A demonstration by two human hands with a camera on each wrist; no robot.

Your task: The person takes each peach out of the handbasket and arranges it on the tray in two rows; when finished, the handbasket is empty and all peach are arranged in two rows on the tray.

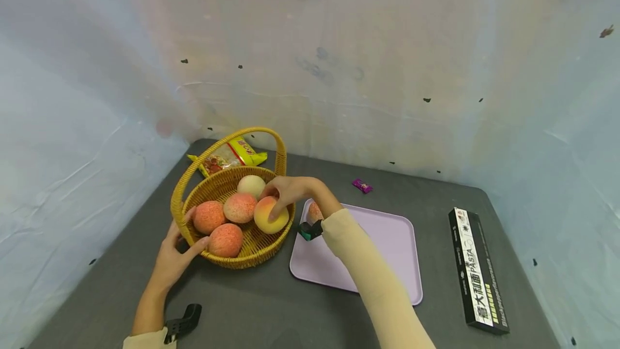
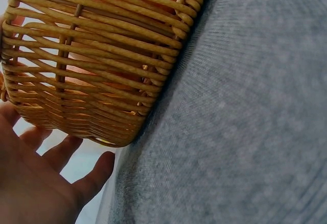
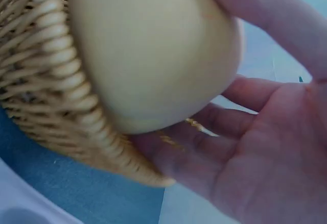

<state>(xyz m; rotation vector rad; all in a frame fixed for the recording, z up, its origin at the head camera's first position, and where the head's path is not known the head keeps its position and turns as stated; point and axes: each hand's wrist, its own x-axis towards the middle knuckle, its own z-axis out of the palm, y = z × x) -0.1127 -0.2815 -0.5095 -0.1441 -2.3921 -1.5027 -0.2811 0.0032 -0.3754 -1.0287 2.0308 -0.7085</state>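
Note:
In the head view, a yellow wicker basket [image 1: 227,263] with a tall arched handle holds several round fruits. My right hand [image 1: 289,194] reaches over its right rim and grips a yellow-orange peach [image 1: 268,218]. The right wrist view shows that peach [image 3: 153,55] large and pale beside the woven rim, between thumb and fingers. My left hand [image 1: 175,257] rests on the basket's left side, fingers spread against the outer weave in the left wrist view. Near its thumb lie speckled pinkish-orange fruits [image 1: 226,240]. A cream fruit [image 1: 251,185] sits at the back.
A lilac tray [image 1: 387,230] lies right of the basket, with another speckled fruit [image 1: 315,212] partly hidden by my right wrist. Behind the basket is a yellow snack packet [image 1: 242,152]. A small purple wrapped candy [image 1: 362,186] and a black pasta box [image 1: 477,271] lie farther right.

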